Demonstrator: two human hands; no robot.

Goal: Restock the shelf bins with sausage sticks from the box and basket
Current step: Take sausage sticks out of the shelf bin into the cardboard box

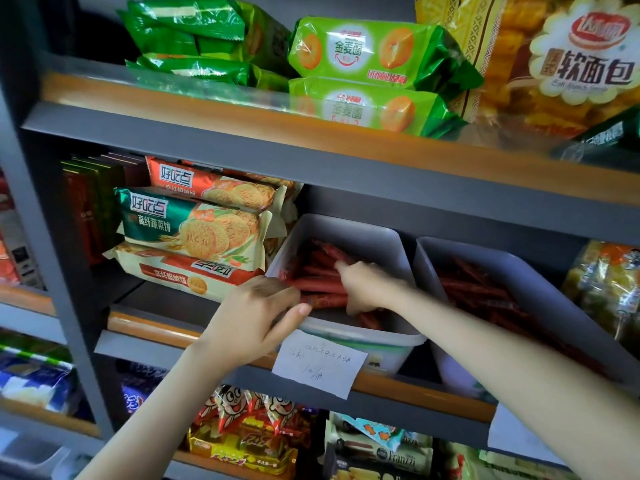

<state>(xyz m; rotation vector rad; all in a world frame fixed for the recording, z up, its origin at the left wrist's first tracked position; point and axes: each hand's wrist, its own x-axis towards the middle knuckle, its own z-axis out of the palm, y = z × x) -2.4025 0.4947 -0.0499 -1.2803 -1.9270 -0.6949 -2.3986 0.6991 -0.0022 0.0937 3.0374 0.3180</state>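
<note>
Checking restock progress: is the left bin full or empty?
Partly full. Sausage sticks lie piled in the left bin, but its back wall shows bare above them.

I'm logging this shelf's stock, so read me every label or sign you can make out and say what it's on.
"金麦圈": green pack.
"软面包": bread bag.
"好吃点", "高纤蔬菜饼": biscuit pack.
"Franzzi": white pack.
Paper note on the bin: handwriting unreadable.
Remaining print: too blurred or small.
</note>
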